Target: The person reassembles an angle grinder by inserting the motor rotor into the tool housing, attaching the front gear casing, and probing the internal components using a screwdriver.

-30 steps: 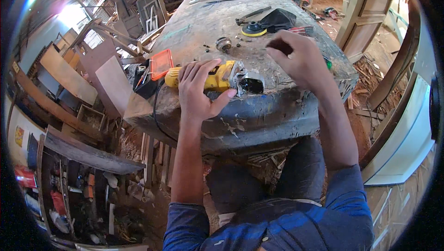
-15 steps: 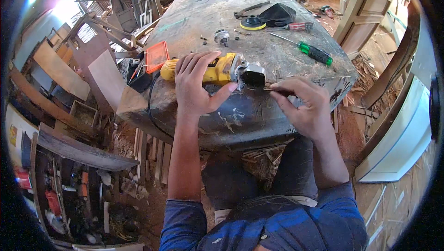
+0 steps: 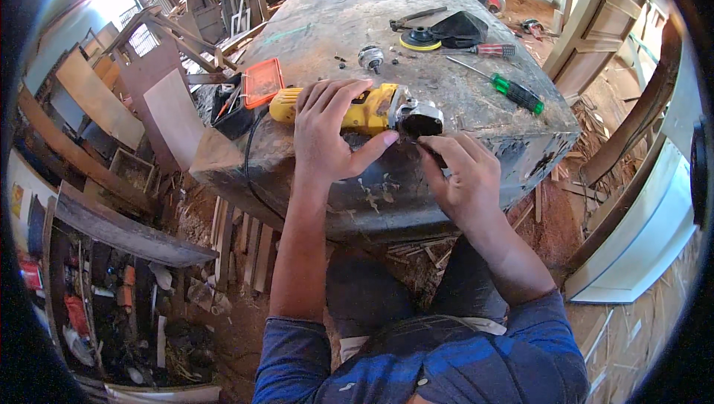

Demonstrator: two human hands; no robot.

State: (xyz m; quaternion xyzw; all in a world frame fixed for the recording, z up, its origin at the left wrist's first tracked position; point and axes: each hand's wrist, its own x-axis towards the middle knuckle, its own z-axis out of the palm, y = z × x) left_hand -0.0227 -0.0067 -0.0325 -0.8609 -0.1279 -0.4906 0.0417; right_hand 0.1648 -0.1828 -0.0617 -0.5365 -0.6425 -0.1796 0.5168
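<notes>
A yellow angle grinder [image 3: 370, 110] lies on its side near the front edge of the worn workbench [image 3: 327, 43]. My left hand [image 3: 323, 132] is wrapped over its body, with the thumb beside the silver head. At the dark opening of that head [image 3: 421, 119], my right hand [image 3: 468, 181] pinches thumb and forefinger together. Whatever is between those fingertips is too small or hidden to name. Just beyond the grinder sits a round silver metal part [image 3: 370, 57] with a short shaft, and a few tiny dark pieces lie around it.
On the right lie a green-handled screwdriver [image 3: 517, 94], a red-handled screwdriver [image 3: 494, 50], a yellow-rimmed black disc pad [image 3: 420, 40] and a black pouch [image 3: 460, 30]. An orange-lidded toolbox [image 3: 262, 82] stands left. The grinder's black cord [image 3: 249, 170] hangs over the bench's front edge.
My right hand has moved left, closer to the grinder's head, its fingertips now at the lower edge of the opening. My left hand keeps its grip. The whole view has shifted slightly.
</notes>
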